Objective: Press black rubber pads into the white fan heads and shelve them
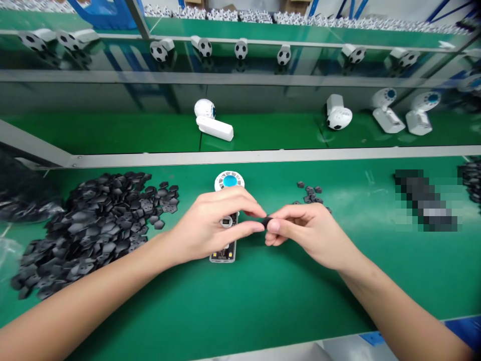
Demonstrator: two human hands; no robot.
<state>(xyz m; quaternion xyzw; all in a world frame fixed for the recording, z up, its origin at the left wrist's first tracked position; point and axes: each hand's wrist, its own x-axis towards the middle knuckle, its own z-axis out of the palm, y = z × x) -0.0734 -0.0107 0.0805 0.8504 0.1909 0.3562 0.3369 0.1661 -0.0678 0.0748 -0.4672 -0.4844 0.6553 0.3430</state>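
A small black patch is pinched between the fingertips of my right hand. The fingertips of my left hand meet the patch from the other side. Under my left palm lies a clear-cased device, partly hidden by that hand. A white ring with a blue centre shows at the device's far end. A large heap of black polygonal patches lies left of my left hand, and a few more patches lie beyond my right hand.
The green bench mat runs under everything, with a grey rail along its far side. A pixelated dark object lies to the right. Shelves behind hold white devices with football-patterned shells, and another row stands higher.
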